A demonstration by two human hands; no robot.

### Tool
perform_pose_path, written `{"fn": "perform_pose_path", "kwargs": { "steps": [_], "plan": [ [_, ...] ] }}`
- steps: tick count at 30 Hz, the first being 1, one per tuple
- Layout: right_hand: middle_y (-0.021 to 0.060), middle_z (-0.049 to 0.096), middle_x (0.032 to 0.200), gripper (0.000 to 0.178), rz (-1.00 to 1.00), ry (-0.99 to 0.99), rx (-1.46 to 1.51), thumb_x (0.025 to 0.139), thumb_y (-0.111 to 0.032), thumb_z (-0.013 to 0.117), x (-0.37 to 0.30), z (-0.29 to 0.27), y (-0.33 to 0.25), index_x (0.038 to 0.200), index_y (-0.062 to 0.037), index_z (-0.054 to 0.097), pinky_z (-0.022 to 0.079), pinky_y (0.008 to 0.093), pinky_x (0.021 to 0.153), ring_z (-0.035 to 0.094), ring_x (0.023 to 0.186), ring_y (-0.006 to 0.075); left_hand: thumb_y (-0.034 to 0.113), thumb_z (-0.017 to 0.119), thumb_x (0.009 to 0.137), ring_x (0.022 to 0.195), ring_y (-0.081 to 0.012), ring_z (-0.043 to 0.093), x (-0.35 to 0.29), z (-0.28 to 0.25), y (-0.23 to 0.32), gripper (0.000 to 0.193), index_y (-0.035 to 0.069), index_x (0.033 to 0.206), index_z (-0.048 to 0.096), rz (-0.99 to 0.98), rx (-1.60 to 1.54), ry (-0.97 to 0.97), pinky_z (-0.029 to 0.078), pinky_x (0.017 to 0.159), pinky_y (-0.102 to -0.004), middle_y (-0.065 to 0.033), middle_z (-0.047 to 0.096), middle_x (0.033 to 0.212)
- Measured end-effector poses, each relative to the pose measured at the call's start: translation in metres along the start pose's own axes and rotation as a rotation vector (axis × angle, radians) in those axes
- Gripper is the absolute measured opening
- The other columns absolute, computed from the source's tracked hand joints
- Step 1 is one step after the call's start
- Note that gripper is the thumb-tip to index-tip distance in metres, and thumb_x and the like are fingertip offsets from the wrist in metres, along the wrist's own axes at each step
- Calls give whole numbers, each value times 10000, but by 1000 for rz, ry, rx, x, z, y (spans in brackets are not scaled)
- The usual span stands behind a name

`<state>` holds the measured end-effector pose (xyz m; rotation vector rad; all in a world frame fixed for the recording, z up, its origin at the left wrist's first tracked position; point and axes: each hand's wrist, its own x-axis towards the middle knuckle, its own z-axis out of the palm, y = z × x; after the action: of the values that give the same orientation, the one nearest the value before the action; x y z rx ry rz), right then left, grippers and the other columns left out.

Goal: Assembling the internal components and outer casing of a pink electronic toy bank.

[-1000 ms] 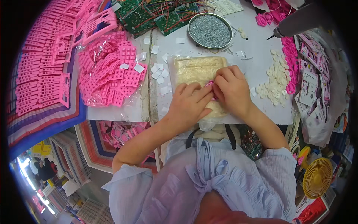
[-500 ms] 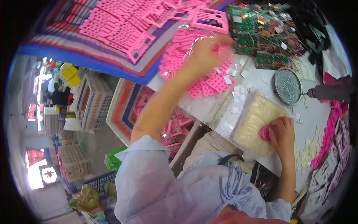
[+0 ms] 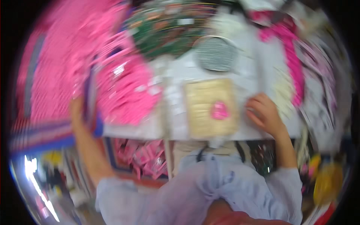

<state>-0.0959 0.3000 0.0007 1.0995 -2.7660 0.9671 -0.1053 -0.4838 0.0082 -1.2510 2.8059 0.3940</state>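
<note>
My left hand (image 3: 76,103) reaches to the far left, at the edge of a heap of pink plastic panels (image 3: 62,67). Motion smears its fingers, so its grip is unclear. Over the white table (image 3: 247,129), my right hand (image 3: 264,112) is held with curved fingers and the thumb apart, nothing seen in it. Left of that hand lies a cream-coloured padded block (image 3: 198,108) in clear wrapping. A small pink part (image 3: 219,110) rests on the block. Between the block and my left arm is a clear bag of pink perforated pieces (image 3: 125,90).
Behind the block stands a round dish of small grey metal bits (image 3: 216,54). Green circuit boards with wires (image 3: 165,30) are piled at the back. Pink strips (image 3: 287,56) and pale small pieces (image 3: 283,92) lie to the right. Below the table edge, a crate holds pink parts (image 3: 144,157).
The view has swung round to the right and blurred. My left hand has gone from the bag of pink pieces to the panel heap. My right hand has left the small pink part.
</note>
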Motion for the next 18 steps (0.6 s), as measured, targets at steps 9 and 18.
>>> {"fn": "perform_pose_path", "kwargs": {
  "steps": [9,18],
  "plan": [
    [117,715,958,195,758,424,-201,852,-103,666,-90,-114,84,1019,-7,697,532,326,717,685,823,212,201,589,985,744,-99,533,-253,-16,104,496,-46,1394,456,444,-988,-131,488,821,-291,-63,605,1001],
    [186,680,993,355,776,215,-844,808,-221,702,-113,-142,141,1095,-45,586,519,494,802,650,927,387,177,572,936,637,-99,488,-377,113,223,505,12,1394,439,315,-1475,-1009,563,712,-332,-65,604,1036]
  ]
}}
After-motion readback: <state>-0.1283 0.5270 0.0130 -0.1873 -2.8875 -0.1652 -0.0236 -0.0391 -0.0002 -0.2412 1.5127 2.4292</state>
